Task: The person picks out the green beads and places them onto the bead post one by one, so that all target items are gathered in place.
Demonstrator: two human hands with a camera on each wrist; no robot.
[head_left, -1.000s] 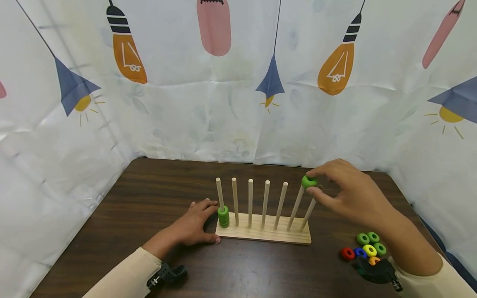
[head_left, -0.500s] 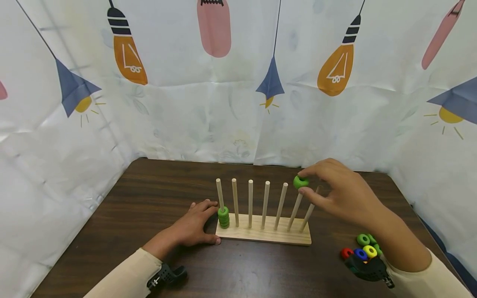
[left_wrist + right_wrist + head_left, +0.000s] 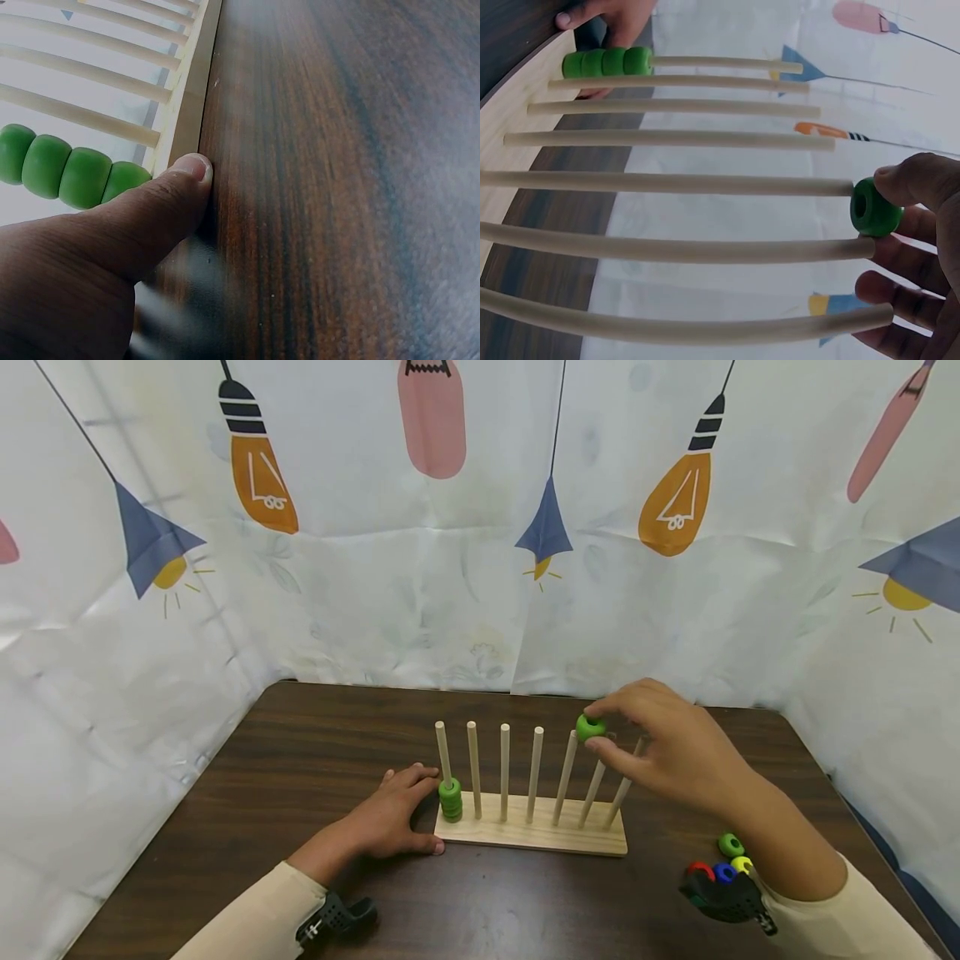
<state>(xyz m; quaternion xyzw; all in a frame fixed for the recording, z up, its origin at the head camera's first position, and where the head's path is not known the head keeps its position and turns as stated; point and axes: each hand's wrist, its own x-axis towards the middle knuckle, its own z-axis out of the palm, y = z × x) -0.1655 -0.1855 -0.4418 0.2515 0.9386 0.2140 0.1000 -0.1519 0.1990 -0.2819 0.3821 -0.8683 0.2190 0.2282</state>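
Observation:
A wooden peg rack [image 3: 525, 835] with several upright pegs stands on the table. My left hand [image 3: 393, 814] holds its left end, thumb at the front edge and fingers toward the back, as the thumb [image 3: 176, 191] in the left wrist view also shows. Several green beads [image 3: 451, 802] are stacked on the leftmost peg. High over the rack's right part, my right hand [image 3: 667, 747] pinches another green bead [image 3: 591, 727] between thumb and finger. In the right wrist view this bead [image 3: 876, 208] is beside the tip of the fifth peg from the left, not on a peg.
Right of the rack lie loose beads: green [image 3: 731, 844], red [image 3: 701, 867], blue [image 3: 724, 872] and yellow [image 3: 742, 864]. The right wrist's black strap device [image 3: 723, 897] and forearm partly cover that group. A printed curtain [image 3: 450, 610] hangs behind the dark table [image 3: 337, 727].
My right hand has moved left with the green bead, from above the sixth peg to near the fifth peg's top. More of the loose beads are now covered. The left hand has stayed put.

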